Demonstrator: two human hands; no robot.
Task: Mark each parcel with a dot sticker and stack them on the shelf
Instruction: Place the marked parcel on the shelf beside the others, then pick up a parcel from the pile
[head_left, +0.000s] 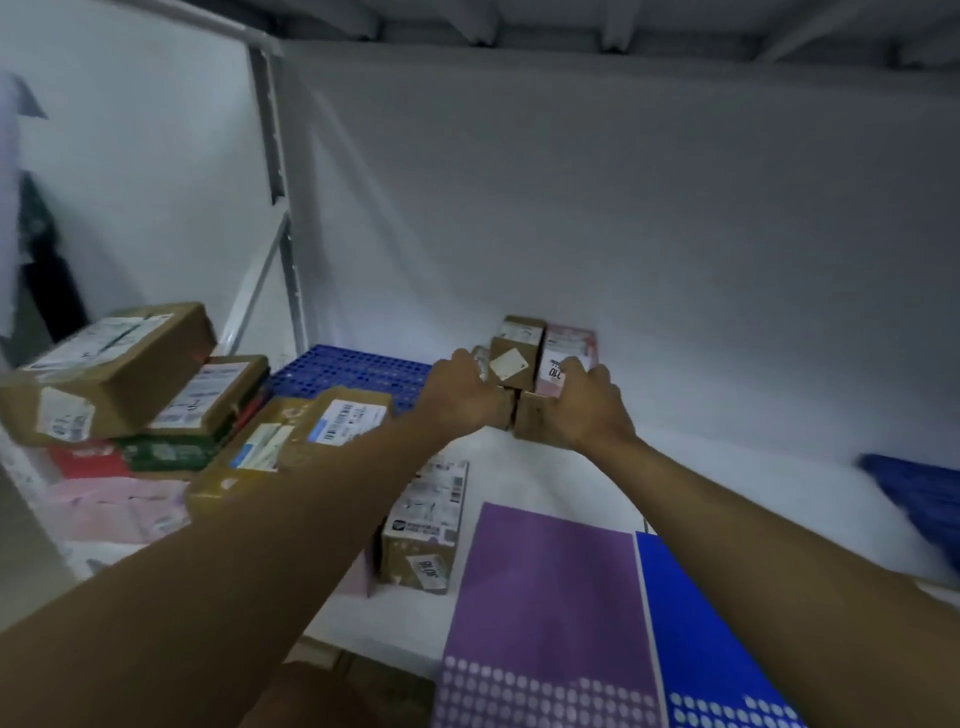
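Both my arms reach deep into the shelf. My left hand (457, 387) holds the left side of a small stack of parcels against the back wall. My right hand (584, 400) grips the right side, fingers curled over a pink parcel (569, 345). A small brown parcel (517, 348) with a white label sits on top between my hands, and a brown box (532, 418) lies under them. A purple dot sticker sheet (550, 613) and a blue dot sticker sheet (711, 649) lie on the white shelf (727, 467) near the front.
A pile of brown, green, red and pink parcels (130, 395) fills the left side. One brown labelled parcel (423, 525) lies at the middle front. A blue perforated mat (358, 371) covers the shelf at the back left, and a blue object (919, 493) sits at the right edge.
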